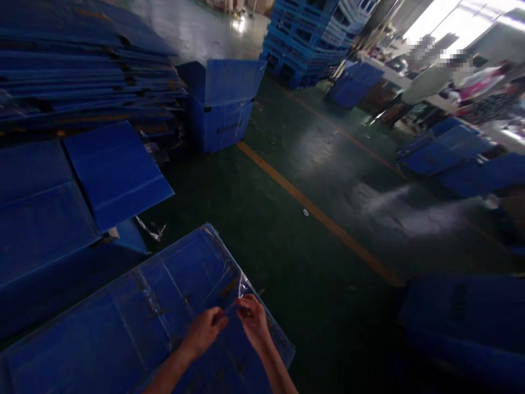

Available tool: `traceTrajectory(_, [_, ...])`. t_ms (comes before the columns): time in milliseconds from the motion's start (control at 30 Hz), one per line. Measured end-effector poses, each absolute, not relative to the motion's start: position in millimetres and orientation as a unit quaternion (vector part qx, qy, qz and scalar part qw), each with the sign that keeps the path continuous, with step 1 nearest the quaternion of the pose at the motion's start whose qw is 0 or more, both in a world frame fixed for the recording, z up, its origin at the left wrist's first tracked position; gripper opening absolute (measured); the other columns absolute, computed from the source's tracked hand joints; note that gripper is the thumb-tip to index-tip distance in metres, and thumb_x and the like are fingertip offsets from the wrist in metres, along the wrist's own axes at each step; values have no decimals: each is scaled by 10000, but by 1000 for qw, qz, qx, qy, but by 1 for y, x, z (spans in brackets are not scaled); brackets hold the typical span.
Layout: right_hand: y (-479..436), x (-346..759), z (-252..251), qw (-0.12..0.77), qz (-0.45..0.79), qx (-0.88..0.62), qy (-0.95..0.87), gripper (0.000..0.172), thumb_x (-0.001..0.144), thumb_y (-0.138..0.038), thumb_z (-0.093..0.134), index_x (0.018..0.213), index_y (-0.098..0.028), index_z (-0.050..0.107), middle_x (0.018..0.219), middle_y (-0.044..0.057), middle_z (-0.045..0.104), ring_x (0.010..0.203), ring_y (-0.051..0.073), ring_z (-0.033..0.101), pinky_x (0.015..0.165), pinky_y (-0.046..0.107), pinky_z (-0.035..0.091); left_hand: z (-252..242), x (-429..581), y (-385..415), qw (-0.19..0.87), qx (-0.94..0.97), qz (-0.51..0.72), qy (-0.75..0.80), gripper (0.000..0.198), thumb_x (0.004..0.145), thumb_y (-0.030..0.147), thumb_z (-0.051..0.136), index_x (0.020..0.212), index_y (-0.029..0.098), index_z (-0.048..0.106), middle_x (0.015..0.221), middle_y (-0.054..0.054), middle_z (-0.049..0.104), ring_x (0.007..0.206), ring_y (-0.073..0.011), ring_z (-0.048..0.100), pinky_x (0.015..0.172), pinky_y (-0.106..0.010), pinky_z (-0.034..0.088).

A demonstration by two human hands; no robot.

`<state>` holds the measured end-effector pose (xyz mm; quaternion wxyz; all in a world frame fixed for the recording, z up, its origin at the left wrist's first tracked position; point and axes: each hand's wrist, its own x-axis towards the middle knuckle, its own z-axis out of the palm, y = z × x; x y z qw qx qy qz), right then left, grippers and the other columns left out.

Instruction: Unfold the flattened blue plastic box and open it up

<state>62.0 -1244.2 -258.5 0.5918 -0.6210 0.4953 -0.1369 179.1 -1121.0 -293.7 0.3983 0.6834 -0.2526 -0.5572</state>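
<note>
A flattened blue corrugated plastic box lies in front of me, with scuffs and lengths of clear tape across its surface. Above its right end, my right hand is closed in a pinch on a shiny clear plastic strip, which looks like tape. Just to the left, my left hand has its fingers pinched together, pointing towards the right hand. A faint see-through band seems to run between the two hands. Whatever sits in the left fingertips is too blurred to name.
More flattened blue boxes are stacked at the far left, with a raised blue flap nearer. An open blue box stands beyond. Blue pallets rise behind it. An orange floor line crosses the floor. People are at tables back right.
</note>
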Motion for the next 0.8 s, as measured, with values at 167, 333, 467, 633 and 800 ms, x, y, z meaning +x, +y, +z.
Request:
traceTrajectory(167, [-1271,45,-273,411,-140,-780,450,619,659,-429,747,1211,-203,581,1346,146,470,1273,362,349,1086,534,212,-278,188,-1128,392,683,-557,-264,406,865,548,395,771,181,544,605,47,475,587,-128,475,585,-245,366])
traceTrajectory(333, [-1287,52,-302,334,-86,-851,395,510,898,-410,505,1351,-183,446,1323,158,521,1205,302,482,1014,439,380,-262,185,-1137,382,666,-567,-296,392,874,540,419,753,182,525,664,40,464,654,-121,446,637,-235,364])
traceTrajectory(467, [-1294,58,-307,310,-23,-872,379,300,967,-333,386,1173,-225,577,1049,101,662,944,232,613,811,323,459,-274,187,-1150,344,672,-571,-324,432,828,584,463,749,175,577,750,4,539,727,-145,507,695,-258,399])
traceTrajectory(633, [-1305,66,-305,271,30,-890,365,245,925,-139,393,986,-219,616,883,79,679,792,205,627,680,301,423,-294,199,-1167,297,713,-569,-282,630,816,686,285,792,141,600,772,-63,629,643,-176,602,638,-309,476])
traceTrajectory(800, [-1320,80,-303,244,45,-903,351,198,934,-139,390,919,-198,579,836,77,673,762,179,624,661,273,406,-292,210,-1192,247,745,-542,-299,633,788,725,347,728,144,593,601,-30,614,576,-176,606,546,-264,453])
